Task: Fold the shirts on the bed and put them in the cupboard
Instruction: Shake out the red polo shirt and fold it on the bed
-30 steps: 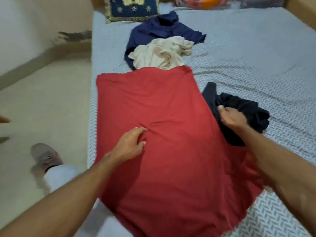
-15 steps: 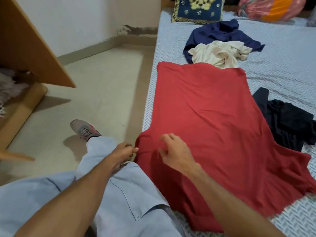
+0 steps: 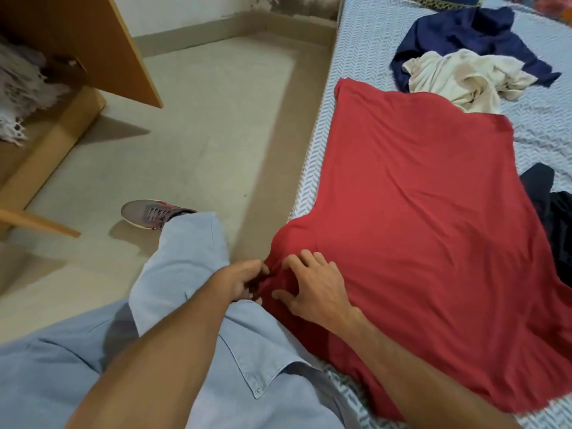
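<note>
Both hands work the red shirt [image 3: 418, 218] at the bed [image 3: 356, 57] edge: left hand [image 3: 244, 280] pinches it, right hand [image 3: 312, 284] presses spread-fingered; a tug could slide it floorward.

Pale beige floor [image 3: 192, 144] to my left, with a darker band running along the mattress edge. White wall [image 3: 185, 10] at the far side, its base stained and flaking above a tan skirting. Orange-brown wooden panel [image 3: 83, 41] leans in the upper left, casting a shadow.
</note>
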`<state>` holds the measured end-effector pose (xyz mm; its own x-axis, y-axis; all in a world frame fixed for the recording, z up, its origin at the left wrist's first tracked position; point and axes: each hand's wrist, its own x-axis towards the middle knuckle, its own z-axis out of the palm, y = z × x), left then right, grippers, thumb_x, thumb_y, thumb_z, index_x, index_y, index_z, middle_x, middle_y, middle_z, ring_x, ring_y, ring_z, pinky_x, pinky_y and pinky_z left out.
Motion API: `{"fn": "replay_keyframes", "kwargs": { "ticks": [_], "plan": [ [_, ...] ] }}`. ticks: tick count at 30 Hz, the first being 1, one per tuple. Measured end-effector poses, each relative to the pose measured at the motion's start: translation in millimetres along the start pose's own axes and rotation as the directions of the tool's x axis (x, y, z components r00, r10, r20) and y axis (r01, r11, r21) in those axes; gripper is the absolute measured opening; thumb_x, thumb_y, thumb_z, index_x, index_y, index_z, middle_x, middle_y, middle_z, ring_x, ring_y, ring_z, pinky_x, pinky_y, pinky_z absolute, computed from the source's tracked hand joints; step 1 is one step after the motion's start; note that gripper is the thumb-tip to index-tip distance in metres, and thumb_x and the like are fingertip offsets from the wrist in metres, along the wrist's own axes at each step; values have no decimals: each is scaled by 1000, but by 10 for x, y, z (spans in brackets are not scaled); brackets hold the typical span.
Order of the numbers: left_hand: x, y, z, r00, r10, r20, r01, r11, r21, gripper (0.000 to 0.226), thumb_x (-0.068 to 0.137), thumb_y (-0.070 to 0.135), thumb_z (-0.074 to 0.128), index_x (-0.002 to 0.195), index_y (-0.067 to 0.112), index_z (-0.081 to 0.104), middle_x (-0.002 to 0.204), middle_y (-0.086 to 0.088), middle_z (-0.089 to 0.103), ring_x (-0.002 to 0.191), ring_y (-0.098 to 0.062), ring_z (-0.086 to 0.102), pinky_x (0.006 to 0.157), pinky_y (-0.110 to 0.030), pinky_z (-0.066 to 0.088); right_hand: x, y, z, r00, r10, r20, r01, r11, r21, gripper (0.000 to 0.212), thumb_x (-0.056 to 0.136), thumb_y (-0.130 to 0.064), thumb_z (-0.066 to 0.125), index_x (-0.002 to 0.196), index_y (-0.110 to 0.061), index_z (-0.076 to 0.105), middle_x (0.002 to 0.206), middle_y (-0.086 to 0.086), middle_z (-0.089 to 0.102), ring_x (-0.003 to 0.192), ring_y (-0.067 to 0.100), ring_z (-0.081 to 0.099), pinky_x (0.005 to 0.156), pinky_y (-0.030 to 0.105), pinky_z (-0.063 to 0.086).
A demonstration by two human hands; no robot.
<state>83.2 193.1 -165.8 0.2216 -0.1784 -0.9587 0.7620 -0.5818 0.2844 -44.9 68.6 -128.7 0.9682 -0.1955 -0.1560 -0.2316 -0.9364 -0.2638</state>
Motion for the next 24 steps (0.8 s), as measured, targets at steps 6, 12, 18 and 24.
{"fn": "replay_keyframes", "kwargs": {
  "ticks": [6, 12, 18, 24],
  "plan": [
    [-120, -7, -232, 983, 82, -165, -136, 929, -346, 36, 60, -17, 51, 89, -1, 65, 88, -19, 65, 66, -30, 63, 60, -37, 57, -8, -21, 1, 1000, 27, -6, -27, 1000, 15, 50, 77, -64, 67, 115, -33, 54, 109, -9, 53, 103, 21, 53, 76, 39, 40],
    [-847, 274, -102, 839, 451, -305, -513, 843, -165, 26, 76, -14, 52, 81, 9, 64, 70, -12, 59, 62, -24, 59, 58, -39, 61, -96, -8, -115, 997, 72, -12, -66, 964, 257, 43, 83, -54, 64, 115, -27, 56, 103, -7, 59, 99, 22, 59, 82, 41, 51],
    [-1650, 616, 557, 641, 766, -53, -748, 638, 180, 22, 73, -18, 65, 79, 3, 65, 75, -16, 66, 68, -25, 65, 70, -40, 62, -443, 131, -472, 981, 195, 7, -141, 683, 717, 79, 68, -79, 68, 127, -29, 56, 102, -17, 69, 94, 1, 66, 88, 29, 54],
    [-1932, 682, 1739, 434, 873, 222, -794, 254, 553, 25, 70, 4, 79, 83, 19, 64, 73, 3, 64, 57, -16, 65, 54, -29, 58, -1026, 329, -505, 854, 516, -63, -249, 514, 821, 22, 84, -16, 72, 93, -25, 55, 69, -15, 62, 59, -3, 60, 65, 17, 52]
  ]
}}
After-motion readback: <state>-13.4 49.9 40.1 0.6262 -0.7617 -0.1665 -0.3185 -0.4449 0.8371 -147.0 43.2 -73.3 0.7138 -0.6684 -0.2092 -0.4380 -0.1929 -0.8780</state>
